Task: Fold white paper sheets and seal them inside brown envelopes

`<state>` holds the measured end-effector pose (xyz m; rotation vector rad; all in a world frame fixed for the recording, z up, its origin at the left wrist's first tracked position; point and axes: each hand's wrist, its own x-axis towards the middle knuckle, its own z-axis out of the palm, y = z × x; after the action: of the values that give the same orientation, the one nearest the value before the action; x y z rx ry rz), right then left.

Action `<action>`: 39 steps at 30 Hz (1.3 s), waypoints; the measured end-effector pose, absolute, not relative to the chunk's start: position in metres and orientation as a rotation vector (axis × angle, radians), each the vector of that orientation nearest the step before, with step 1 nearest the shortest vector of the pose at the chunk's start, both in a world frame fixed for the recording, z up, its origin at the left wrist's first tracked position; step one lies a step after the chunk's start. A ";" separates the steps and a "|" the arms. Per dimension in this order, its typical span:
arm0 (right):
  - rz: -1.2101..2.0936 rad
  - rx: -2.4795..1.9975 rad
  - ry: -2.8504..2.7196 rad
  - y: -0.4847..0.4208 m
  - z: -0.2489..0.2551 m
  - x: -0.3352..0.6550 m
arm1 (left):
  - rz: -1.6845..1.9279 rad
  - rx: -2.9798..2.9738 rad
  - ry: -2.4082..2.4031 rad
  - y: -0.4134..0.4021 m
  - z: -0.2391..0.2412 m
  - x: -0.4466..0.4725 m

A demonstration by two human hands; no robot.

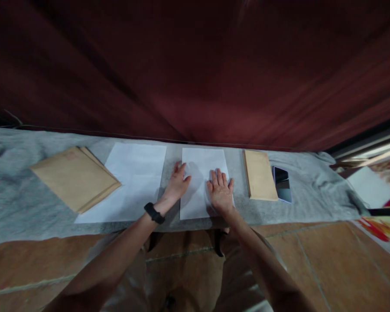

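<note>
A white sheet of paper (pixel 198 203) lies on the grey cloth in front of me, between my hands. My right hand (pixel 220 193) rests flat on its right side with the fingers spread. At the sheet's left edge is my left hand (pixel 178 182), its thumb and fingers apart and nothing held in them; whether it touches the paper I cannot tell. Further left, larger white paper (pixel 139 173) is spread out, partly covered by brown envelopes (pixel 73 177). Right of my right hand lies a stack of brown envelopes (pixel 261 175).
A phone (pixel 282 184) with a dark screen lies beside the right stack. The grey cloth (pixel 315 186) covers a long narrow surface, with a dark red curtain (pixel 195 86) along its far edge. At far right are a white sheet (pixel 370 186) and a colourful printed item (pixel 381 229).
</note>
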<state>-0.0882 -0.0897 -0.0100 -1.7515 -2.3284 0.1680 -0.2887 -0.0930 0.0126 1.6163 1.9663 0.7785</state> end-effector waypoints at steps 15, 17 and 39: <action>0.250 -1.635 -2.361 -0.086 -0.002 -0.099 | 0.885 1.203 1.801 -0.080 0.013 -0.305; 0.265 -1.590 -2.381 -0.086 -0.001 -0.101 | 0.877 1.198 1.768 -0.082 0.014 -0.306; 0.183 -1.449 -2.509 -0.093 -0.013 -0.116 | 0.690 2.256 1.934 -0.096 0.009 -0.277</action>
<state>-0.1155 -0.0927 -0.0131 -1.4489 -2.5091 0.1833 -0.2765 -0.0955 0.0088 2.2558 1.9341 0.6904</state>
